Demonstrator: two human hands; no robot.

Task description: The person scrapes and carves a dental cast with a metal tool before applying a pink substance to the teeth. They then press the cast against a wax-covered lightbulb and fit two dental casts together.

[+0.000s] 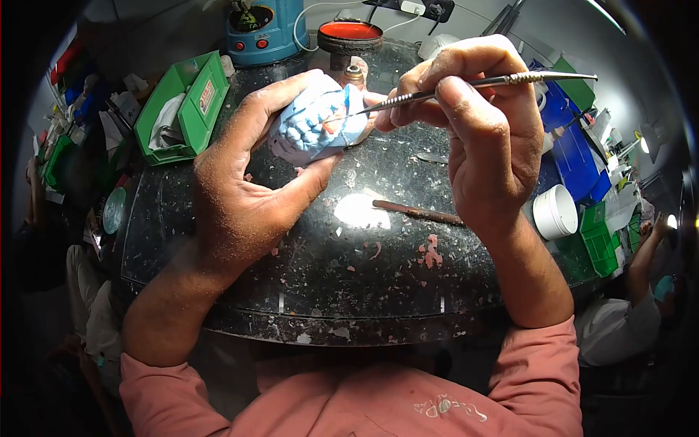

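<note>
Blue dental cast (304,124) in left hand (244,193), metal tool (416,97) in right hand (495,131)

Black table (349,291) with a curved near edge, top scuffed and flecked with pale specks, pink scraps (432,253) strewn about, brown tool (415,210) lying crosswise, metal piece (432,157) beyond it, white tub (555,212) at right, green bin (195,109) at left, blue machine (263,35) at far side

On your left, a green bin (196,120) is holding something white (169,122). At the far side, a blue machine (282,33) is standing left of a red dish (351,30). On your right, a white tub (555,213) is resting near a small green bin (598,244), and a person (619,328) is showing beyond.
</note>
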